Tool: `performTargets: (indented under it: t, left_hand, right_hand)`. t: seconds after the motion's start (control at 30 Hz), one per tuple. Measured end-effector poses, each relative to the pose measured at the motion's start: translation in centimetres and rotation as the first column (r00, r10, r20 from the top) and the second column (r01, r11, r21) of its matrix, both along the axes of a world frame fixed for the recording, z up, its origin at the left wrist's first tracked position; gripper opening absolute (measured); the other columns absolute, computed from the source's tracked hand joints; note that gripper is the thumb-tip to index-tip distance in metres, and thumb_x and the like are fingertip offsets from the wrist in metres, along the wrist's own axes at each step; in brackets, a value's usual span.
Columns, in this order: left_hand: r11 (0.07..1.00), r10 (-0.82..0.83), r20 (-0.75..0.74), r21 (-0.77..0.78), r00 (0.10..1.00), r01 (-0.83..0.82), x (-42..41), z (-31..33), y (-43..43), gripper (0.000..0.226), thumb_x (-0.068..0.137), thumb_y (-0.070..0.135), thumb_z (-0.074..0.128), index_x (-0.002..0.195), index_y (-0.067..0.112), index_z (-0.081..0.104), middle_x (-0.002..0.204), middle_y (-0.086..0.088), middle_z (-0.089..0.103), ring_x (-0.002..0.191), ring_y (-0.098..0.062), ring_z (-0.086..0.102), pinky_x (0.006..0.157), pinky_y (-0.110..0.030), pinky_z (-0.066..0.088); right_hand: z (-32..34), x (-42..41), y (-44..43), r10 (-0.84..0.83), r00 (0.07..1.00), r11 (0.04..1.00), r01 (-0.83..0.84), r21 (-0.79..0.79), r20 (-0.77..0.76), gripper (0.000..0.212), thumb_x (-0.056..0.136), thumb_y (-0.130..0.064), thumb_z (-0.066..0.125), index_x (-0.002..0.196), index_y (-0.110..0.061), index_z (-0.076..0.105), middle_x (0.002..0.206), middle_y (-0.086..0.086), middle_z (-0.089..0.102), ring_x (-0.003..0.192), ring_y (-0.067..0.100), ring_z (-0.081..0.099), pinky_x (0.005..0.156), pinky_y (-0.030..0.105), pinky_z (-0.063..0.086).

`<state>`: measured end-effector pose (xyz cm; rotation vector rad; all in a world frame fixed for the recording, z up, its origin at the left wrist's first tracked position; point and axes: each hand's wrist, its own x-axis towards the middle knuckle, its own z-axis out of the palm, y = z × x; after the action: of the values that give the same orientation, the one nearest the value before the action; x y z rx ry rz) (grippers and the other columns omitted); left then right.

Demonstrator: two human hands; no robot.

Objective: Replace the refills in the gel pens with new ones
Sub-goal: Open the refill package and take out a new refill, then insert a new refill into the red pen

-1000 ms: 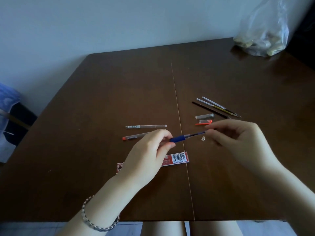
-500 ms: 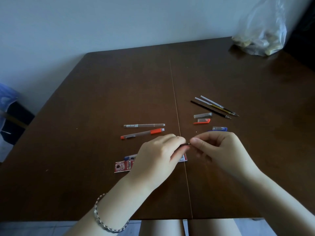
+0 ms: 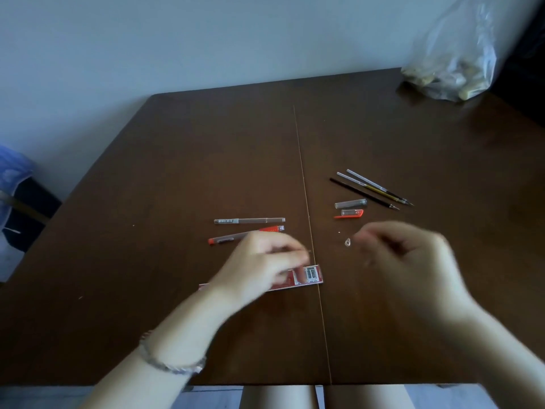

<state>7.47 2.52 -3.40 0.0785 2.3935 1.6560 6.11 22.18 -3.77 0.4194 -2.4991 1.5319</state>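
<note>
My left hand (image 3: 265, 267) is blurred and closed around a thin pen, of which only the dark tip (image 3: 309, 251) pokes out to the right. It hovers over a red refill package (image 3: 308, 276). My right hand (image 3: 407, 261) is blurred too, with curled fingers; what they hold, if anything, is not visible. A tiny clear piece (image 3: 348, 242) lies by its fingertips. A grey pen (image 3: 249, 221) and a red pen (image 3: 244, 234) lie above the left hand. Loose refills (image 3: 371, 187), a clear cap (image 3: 351, 203) and a red cap (image 3: 349, 214) lie at the right.
The brown table (image 3: 206, 143) has a seam down its middle and its near edge lies just below my wrists. A clear plastic bag (image 3: 451, 69) sits at the far right corner. Something blue (image 3: 11, 172) stands off the table at the left.
The hands met at the pen's tip half a second ago; now they have drawn apart, the right hand swinging right and up. Both are motion-blurred.
</note>
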Motion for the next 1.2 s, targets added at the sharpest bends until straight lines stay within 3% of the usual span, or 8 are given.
performTargets:
  t: [0.07, 0.13, 0.2, 0.33, 0.67, 0.77, 0.93, 1.2]
  left_hand:
    - [0.996, 0.073, 0.109, -0.057, 0.991, -0.067, -0.1, -0.1, -1.7, 0.02, 0.086, 0.007, 0.054, 0.07, 0.009, 0.065, 0.068, -0.012, 0.063, 0.038, -0.002, 0.048, 0.039, -0.009, 0.035]
    - [0.943, 0.103, -0.108, -0.305, 0.989, -0.132, 0.0, -0.7, -2.2, 0.017, 0.086, 0.019, 0.056, 0.073, 0.015, 0.067, 0.071, 0.003, 0.066, 0.058, 0.005, 0.058, 0.055, -0.01, 0.042]
    - [0.885, 0.073, -0.274, -0.426, 0.959, -0.189, -0.1, -1.0, -1.5, 0.011, 0.084, 0.026, 0.058, 0.083, 0.022, 0.067, 0.083, 0.013, 0.064, 0.079, -0.001, 0.059, 0.066, -0.011, 0.044]
    - [0.785, -0.01, -0.347, -0.584, 0.938, -0.207, -1.1, -3.3, -0.5, 0.017, 0.085, 0.025, 0.058, 0.099, 0.018, 0.065, 0.101, 0.002, 0.057, 0.093, -0.012, 0.054, 0.076, -0.017, 0.043]
    - [0.703, -0.054, -0.426, -0.658, 0.903, -0.269, -2.0, -4.2, -0.9, 0.025, 0.084, 0.022, 0.06, 0.108, 0.016, 0.064, 0.108, -0.007, 0.064, 0.103, -0.021, 0.051, 0.087, -0.033, 0.044]
    - [0.694, -0.092, -0.492, -0.655, 0.866, -0.299, -1.6, -4.3, -1.2, 0.027, 0.077, 0.02, 0.068, 0.102, 0.011, 0.066, 0.099, -0.01, 0.066, 0.096, -0.027, 0.056, 0.082, -0.042, 0.05]
    - [0.672, -0.231, -0.388, -0.727, 0.892, -0.142, 0.7, -4.2, -1.1, 0.039, 0.078, 0.047, 0.055, 0.102, 0.018, 0.064, 0.099, -0.001, 0.066, 0.098, -0.022, 0.052, 0.082, -0.037, 0.041]
    - [0.774, -0.122, -0.251, -0.63, 0.96, -0.067, 1.3, -3.8, 0.1, 0.029, 0.083, 0.03, 0.058, 0.111, 0.02, 0.056, 0.11, 0.0, 0.057, 0.102, -0.012, 0.048, 0.086, -0.024, 0.04]
  right_hand:
    - [0.4, -1.2, 2.3, -0.162, 0.986, 0.987, 0.162, -0.01, -0.031, 0.013, 0.081, -0.019, 0.064, 0.072, -0.028, 0.063, 0.057, -0.024, 0.063, 0.056, -0.001, 0.058, 0.054, 0.005, 0.04]
    - [-0.3, -3.1, 4.3, -0.249, 0.968, 0.962, 0.244, 0.118, 0.028, 0.008, 0.081, -0.017, 0.064, 0.077, -0.023, 0.066, 0.064, -0.013, 0.065, 0.063, 0.008, 0.059, 0.055, 0.012, 0.042]
    - [-1.8, -5.0, 5.5, -0.319, 0.941, 0.919, 0.278, 0.279, 0.113, 0.007, 0.081, -0.016, 0.064, 0.084, -0.017, 0.069, 0.081, 0.001, 0.067, 0.075, 0.016, 0.057, 0.064, 0.026, 0.041]
    - [-3.4, -7.3, 6.5, -0.381, 0.913, 0.869, 0.299, 0.395, 0.145, 0.012, 0.081, -0.01, 0.062, 0.091, -0.012, 0.069, 0.088, 0.007, 0.064, 0.082, 0.017, 0.052, 0.072, 0.028, 0.037]
    - [-2.5, -5.8, 5.5, -0.335, 0.939, 0.895, 0.294, 0.335, 0.071, 0.017, 0.08, -0.007, 0.061, 0.094, -0.014, 0.069, 0.088, 0.005, 0.065, 0.078, 0.016, 0.056, 0.069, 0.025, 0.039]
    - [-1.6, -3.6, 4.6, -0.266, 0.964, 0.922, 0.248, 0.297, 0.02, 0.018, 0.079, -0.006, 0.062, 0.092, -0.017, 0.068, 0.084, 0.001, 0.063, 0.069, 0.008, 0.055, 0.06, 0.008, 0.038]
    - [-1.0, -1.2, 2.3, -0.08, 0.994, 0.965, 0.059, 0.256, 0.071, 0.029, 0.075, -0.006, 0.066, 0.091, -0.03, 0.064, 0.075, -0.014, 0.063, 0.071, 0.012, 0.054, 0.062, 0.006, 0.041]
    - [-3.5, 1.1, -2.3, 0.134, 0.989, 0.945, -0.147, 0.292, 0.065, 0.025, 0.075, -0.026, 0.068, 0.099, -0.023, 0.062, 0.085, -0.014, 0.055, 0.071, 0.002, 0.053, 0.065, 0.012, 0.045]
